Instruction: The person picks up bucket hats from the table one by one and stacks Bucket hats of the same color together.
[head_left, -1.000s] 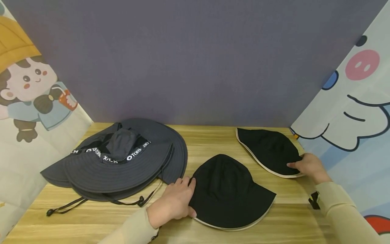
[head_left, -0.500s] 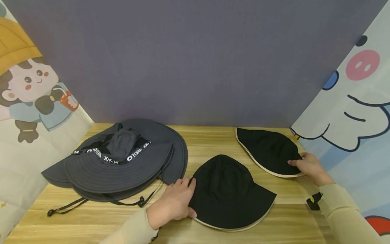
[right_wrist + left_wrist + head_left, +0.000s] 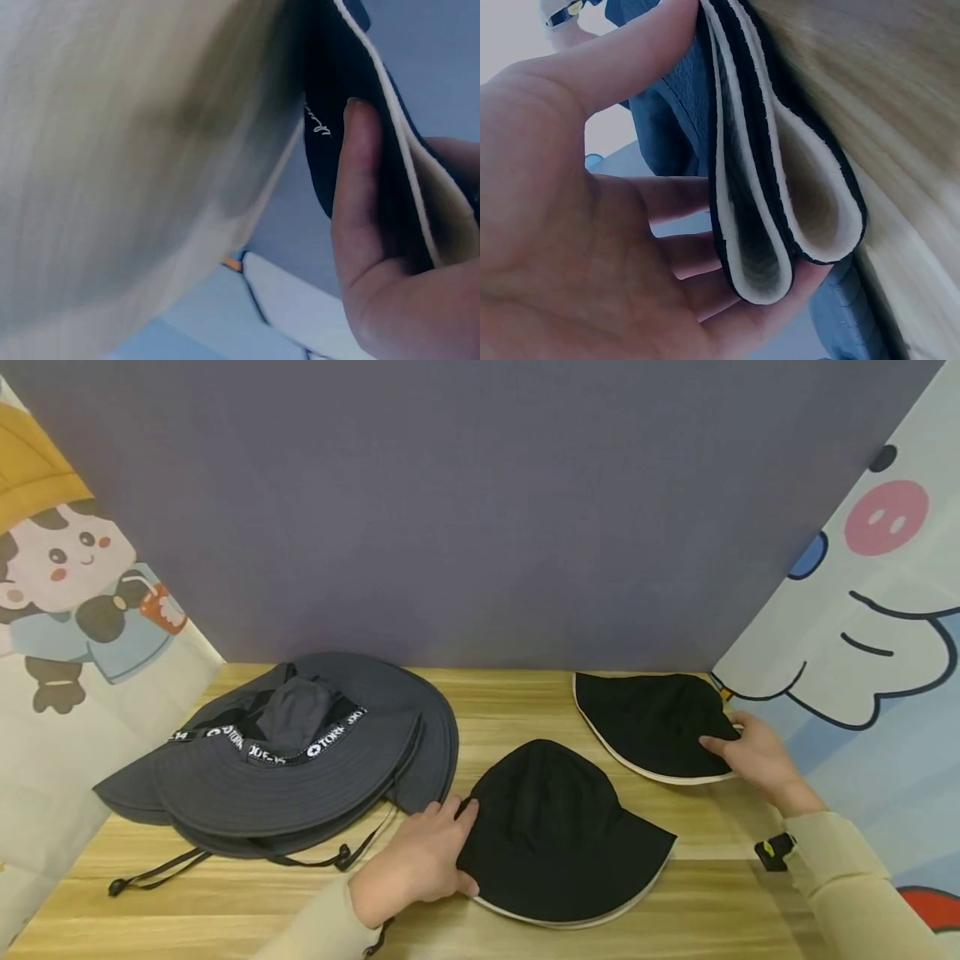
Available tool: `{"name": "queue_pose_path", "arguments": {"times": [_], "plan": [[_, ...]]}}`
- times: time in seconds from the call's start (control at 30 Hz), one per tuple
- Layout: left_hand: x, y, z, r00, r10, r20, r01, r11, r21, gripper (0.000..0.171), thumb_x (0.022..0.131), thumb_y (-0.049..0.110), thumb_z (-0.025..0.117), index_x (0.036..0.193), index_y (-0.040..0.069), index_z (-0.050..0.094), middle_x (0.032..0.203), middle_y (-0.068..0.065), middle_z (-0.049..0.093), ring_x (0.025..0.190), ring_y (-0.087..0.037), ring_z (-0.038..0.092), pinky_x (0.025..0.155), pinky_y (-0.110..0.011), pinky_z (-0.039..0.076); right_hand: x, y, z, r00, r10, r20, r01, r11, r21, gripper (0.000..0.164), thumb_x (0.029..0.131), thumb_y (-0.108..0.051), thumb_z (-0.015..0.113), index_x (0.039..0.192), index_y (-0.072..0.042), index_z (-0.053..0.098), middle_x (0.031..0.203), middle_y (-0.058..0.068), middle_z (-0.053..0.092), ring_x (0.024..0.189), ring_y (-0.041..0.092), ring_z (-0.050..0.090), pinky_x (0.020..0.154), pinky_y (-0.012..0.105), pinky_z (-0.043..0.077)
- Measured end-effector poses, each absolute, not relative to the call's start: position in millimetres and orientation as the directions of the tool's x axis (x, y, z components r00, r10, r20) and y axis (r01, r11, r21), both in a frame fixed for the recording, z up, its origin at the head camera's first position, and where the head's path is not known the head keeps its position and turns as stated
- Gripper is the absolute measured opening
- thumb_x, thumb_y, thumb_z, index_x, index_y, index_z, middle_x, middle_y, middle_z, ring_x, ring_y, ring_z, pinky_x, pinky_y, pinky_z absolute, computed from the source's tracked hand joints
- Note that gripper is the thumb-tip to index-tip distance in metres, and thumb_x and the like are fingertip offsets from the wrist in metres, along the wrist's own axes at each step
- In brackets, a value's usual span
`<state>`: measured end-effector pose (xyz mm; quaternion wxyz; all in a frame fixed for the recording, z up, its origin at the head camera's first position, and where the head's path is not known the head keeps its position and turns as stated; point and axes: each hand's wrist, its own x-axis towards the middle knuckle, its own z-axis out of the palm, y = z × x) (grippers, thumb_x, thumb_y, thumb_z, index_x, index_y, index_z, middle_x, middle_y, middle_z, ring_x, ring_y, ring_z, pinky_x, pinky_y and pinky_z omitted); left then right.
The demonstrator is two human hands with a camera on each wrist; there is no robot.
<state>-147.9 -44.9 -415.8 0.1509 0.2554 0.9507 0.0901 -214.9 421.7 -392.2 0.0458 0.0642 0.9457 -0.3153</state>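
A black bucket hat with a cream edge (image 3: 555, 835) lies folded on the wooden table at front centre. My left hand (image 3: 420, 853) grips its left end. In the left wrist view the hat's cream-lined folds (image 3: 754, 187) sit between my thumb and fingers. Farther back on the right is a second black bucket hat (image 3: 648, 722), folded flat. My right hand (image 3: 761, 760) pinches its right end. In the right wrist view my thumb lies on the black cloth (image 3: 394, 202), near small white script; the fingers behind are mostly hidden.
Dark grey wide-brimmed hats (image 3: 300, 777) lie stacked on the left, their cords and toggles (image 3: 341, 857) trailing over the wooden table (image 3: 247, 914). A grey panel (image 3: 465, 510) stands behind. Printed cloths hang at the left (image 3: 135, 710) and right (image 3: 892, 693).
My right hand has shifted the far black hat slightly back, and its near edge sits higher in the view. My left hand and the near hat stay put. The head view has turned slightly.
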Motion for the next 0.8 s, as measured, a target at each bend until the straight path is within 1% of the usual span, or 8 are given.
{"name": "queue_pose_path", "arguments": {"times": [0.1,0.2,0.27,0.33,0.43,0.5,0.7,0.8], "plan": [[-148,-47,-416,-0.823,0.511,-0.247,0.451,0.853,0.262,0.103,0.074,0.055,0.087,0.156,0.01,0.043,0.154,-0.016,0.046,0.132,-0.04,0.053,0.102,-0.049,0.051,-214,413,-384,-0.993,0.07,-0.096,0.112,0.824,-0.556,0.086,0.105,-0.044,0.054,0.156,0.015,0.016,0.154,0.045,0.023,0.131,0.065,0.035,0.095,0.069,0.043],[-149,-48,-415,-0.819,0.514,-0.257,0.454,0.853,0.259,0.101,0.075,0.054,0.087,0.156,0.012,0.043,0.154,-0.014,0.046,0.131,-0.039,0.054,0.101,-0.049,0.051,-211,404,-376,-0.997,0.053,-0.058,0.076,0.842,-0.534,0.081,0.104,-0.043,0.055,0.153,0.014,0.025,0.149,0.044,0.035,0.123,0.061,0.046,0.09,0.065,0.047],[-150,-47,-415,-0.815,0.517,-0.26,0.46,0.851,0.253,0.1,0.076,0.054,0.086,0.156,0.012,0.043,0.153,-0.014,0.047,0.13,-0.038,0.054,0.1,-0.048,0.052,-210,399,-371,-0.998,0.051,-0.043,0.066,0.85,-0.522,0.079,0.105,-0.042,0.056,0.152,0.014,0.027,0.149,0.044,0.035,0.124,0.062,0.045,0.09,0.066,0.046],[-150,-46,-415,-0.814,0.52,-0.257,0.464,0.85,0.248,0.1,0.076,0.054,0.087,0.156,0.012,0.044,0.152,-0.013,0.048,0.128,-0.037,0.055,0.098,-0.048,0.052,-210,394,-367,-0.999,0.045,-0.015,0.046,0.862,-0.505,0.074,0.104,-0.04,0.057,0.149,0.014,0.032,0.147,0.043,0.038,0.124,0.062,0.046,0.09,0.067,0.046],[-150,-46,-415,-0.816,0.521,-0.253,0.467,0.85,0.244,0.099,0.076,0.053,0.087,0.155,0.012,0.044,0.15,-0.013,0.049,0.126,-0.036,0.057,0.097,-0.047,0.052,-209,386,-361,-0.999,0.027,0.023,0.013,0.882,-0.47,0.073,0.104,-0.039,0.057,0.149,0.013,0.033,0.149,0.044,0.035,0.128,0.064,0.04,0.094,0.07,0.043],[-151,-46,-414,-0.814,0.524,-0.25,0.471,0.848,0.242,0.098,0.076,0.052,0.087,0.155,0.012,0.045,0.148,-0.013,0.05,0.125,-0.036,0.057,0.097,-0.047,0.053,-207,381,-357,-0.998,0.004,0.065,-0.025,0.894,-0.446,0.071,0.104,-0.036,0.058,0.148,0.013,0.034,0.148,0.044,0.038,0.127,0.063,0.042,0.094,0.071,0.043],[-153,-47,-408,-0.807,0.535,-0.251,0.486,0.842,0.233,0.089,0.08,0.051,0.084,0.152,0.013,0.048,0.143,-0.012,0.055,0.123,-0.035,0.059,0.094,-0.049,0.054,-199,361,-346,-0.984,-0.045,0.173,-0.111,0.915,-0.389,0.062,0.102,-0.027,0.063,0.145,0.011,0.041,0.138,0.04,0.051,0.111,0.058,0.057,0.085,0.066,0.048],[-154,-47,-404,-0.807,0.536,-0.249,0.479,0.84,0.257,0.086,0.084,0.049,0.081,0.154,0.013,0.046,0.146,-0.014,0.054,0.128,-0.038,0.058,0.097,-0.051,0.053,-195,352,-341,-0.978,-0.056,0.2,-0.129,0.92,-0.371,0.059,0.101,-0.025,0.065,0.143,0.01,0.045,0.13,0.039,0.057,0.1,0.053,0.063,0.08,0.062,0.051]]}}
